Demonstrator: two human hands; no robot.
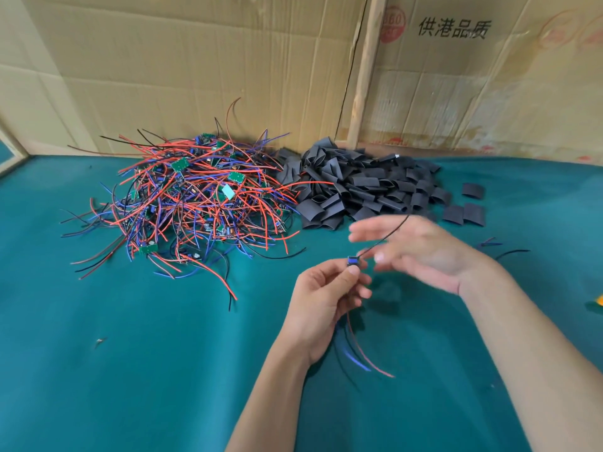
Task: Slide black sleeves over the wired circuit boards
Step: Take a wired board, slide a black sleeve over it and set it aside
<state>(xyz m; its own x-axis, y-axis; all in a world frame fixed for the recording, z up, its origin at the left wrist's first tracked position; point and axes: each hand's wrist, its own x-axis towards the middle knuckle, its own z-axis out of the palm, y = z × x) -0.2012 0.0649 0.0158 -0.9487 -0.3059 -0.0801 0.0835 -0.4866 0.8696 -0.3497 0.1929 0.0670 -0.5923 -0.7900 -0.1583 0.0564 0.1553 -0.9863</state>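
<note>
My left hand pinches a small wired circuit board between thumb and fingers above the green cloth. Red, blue and black wires hang below that hand, and one black wire rises from the board past my right palm. My right hand hovers just right of the board, fingers spread and blurred, holding nothing. A tangled heap of wired boards lies at the left back. A pile of black sleeves lies at the middle back, behind my right hand.
Green cloth covers the table. Flattened cardboard sheets stand as a wall behind the piles. A few loose sleeves and stray wires lie at the right. A small scrap lies at front left.
</note>
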